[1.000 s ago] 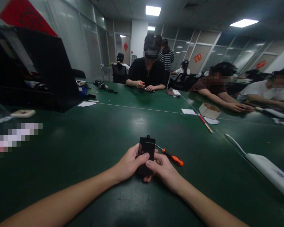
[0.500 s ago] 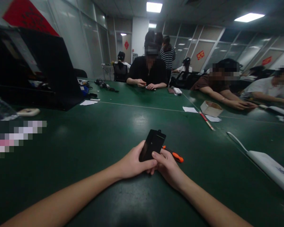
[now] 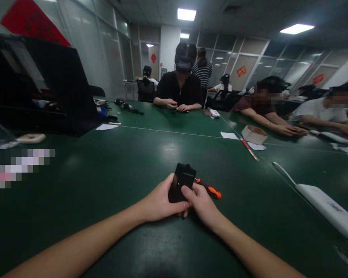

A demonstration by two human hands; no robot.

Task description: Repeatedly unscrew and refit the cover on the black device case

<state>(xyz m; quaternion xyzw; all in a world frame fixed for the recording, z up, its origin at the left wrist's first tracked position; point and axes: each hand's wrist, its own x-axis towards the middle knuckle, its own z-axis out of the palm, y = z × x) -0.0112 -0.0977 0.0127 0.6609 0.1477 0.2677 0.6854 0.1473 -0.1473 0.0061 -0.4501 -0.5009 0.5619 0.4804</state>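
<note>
A flat black rectangular case with a small tab on its far end is held between both hands above the green table. My left hand wraps its left side and near end, thumb lying across the bottom. My right hand grips the right side, with its thumb pressed on the upper face. The fingers beneath the case are mostly hidden. Just beyond my right hand lies a screwdriver with an orange and black handle, its shaft partly visible.
A white power strip lies at the right. Farther back are a small open box, a red stick and paper. A large black open case stands at the left. Several people sit around the table.
The black case has turned slightly and is more upright in view, still in both hands. The whole scene has shifted a little to the left as the head moved.
</note>
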